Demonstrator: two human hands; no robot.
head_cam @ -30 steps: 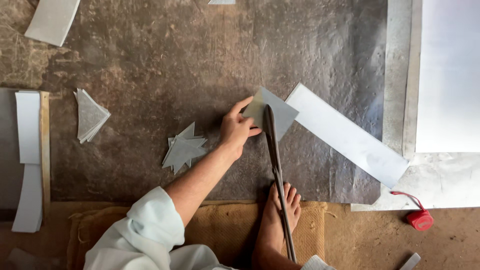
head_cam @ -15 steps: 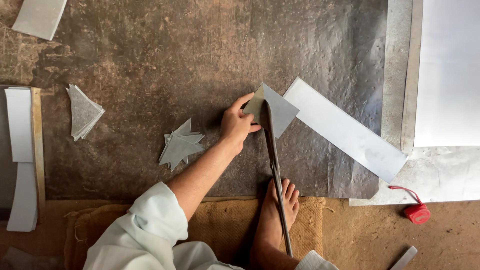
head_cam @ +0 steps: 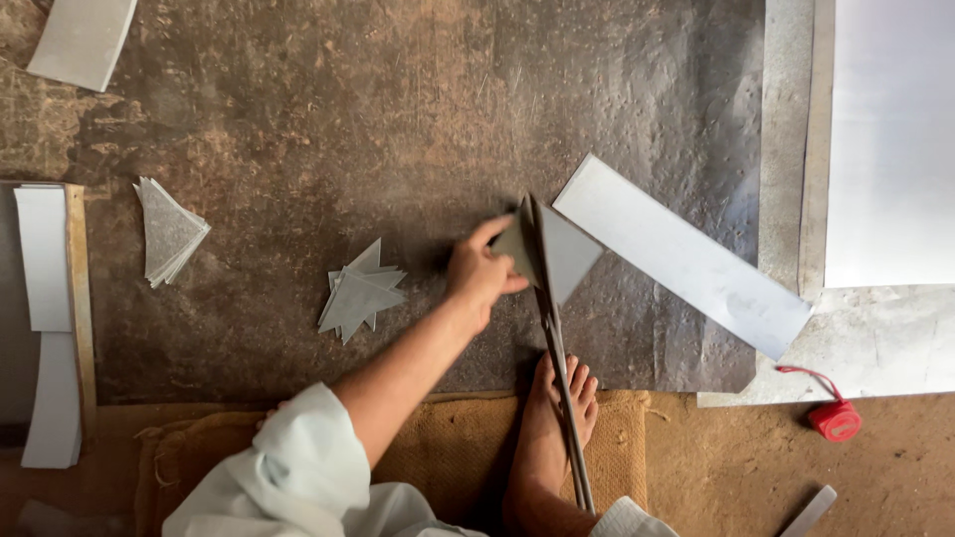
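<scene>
— Looking down from the head view: which hand is on the work?

— Only the left hand shows. Its fingers are pinched together on a small grey metal piece, a roughly triangular cut at the near end of the long metal strip.

— And where does that piece sit?

— Near the middle of the dark floor sheet, right at the blades of the long shears. The blades cross the piece; the thumb side of the hand touches its left edge.

— How do the shears lie?

— They run from the piece back toward the person, with the handles passing over a bare foot that rests on the burlap mat.

— The right hand?

— Out of frame, so nothing can be said of its grip.

— What lies round about?

— Just left of the hand, a small heap of cut triangles. Farther left, well apart, a fanned stack of triangles. At the left edge, pale strips lie on a board. A large bright sheet fills the upper right corner, and a small red tool with a red cord sits on the floor below it. The white sleeve covers the upper arm.
</scene>
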